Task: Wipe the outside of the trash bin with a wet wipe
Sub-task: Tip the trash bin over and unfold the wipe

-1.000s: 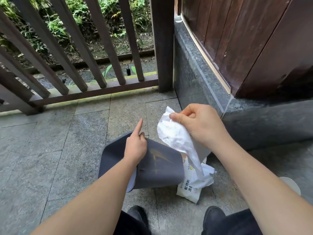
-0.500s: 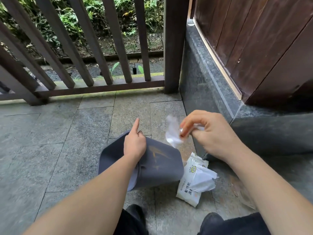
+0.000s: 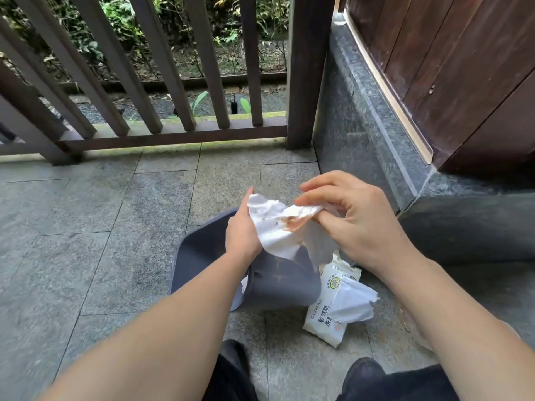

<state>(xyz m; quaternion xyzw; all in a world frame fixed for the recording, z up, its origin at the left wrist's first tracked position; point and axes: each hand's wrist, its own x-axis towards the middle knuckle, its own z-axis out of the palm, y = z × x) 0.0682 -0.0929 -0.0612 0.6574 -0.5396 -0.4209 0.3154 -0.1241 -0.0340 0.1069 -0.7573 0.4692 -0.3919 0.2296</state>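
Note:
A dark grey trash bin [image 3: 278, 282] lies on its side on the stone floor, its open end toward the railing and faint brownish smears on its upper side. Above it a white wet wipe [image 3: 275, 224] with a brown stain is stretched between both hands. My left hand [image 3: 241, 230] holds the wipe's left edge, its wrist over the bin. My right hand [image 3: 350, 218] pinches the wipe's right end between fingers and thumb. The bin's far rim is partly hidden by my left hand and the wipe.
A white wet-wipe pack [image 3: 333, 308] with a wipe sticking out lies on the floor right of the bin. A brown wooden railing [image 3: 173, 134] runs ahead, a stone ledge [image 3: 373, 134] and wooden wall [image 3: 463, 82] stand at right. My dark shoes [image 3: 364, 371] are at the bottom.
My left hand has left the bin's top and taken the wipe's left edge. My right hand has lowered, and the wipe is now spread between both hands with a brown stain showing.

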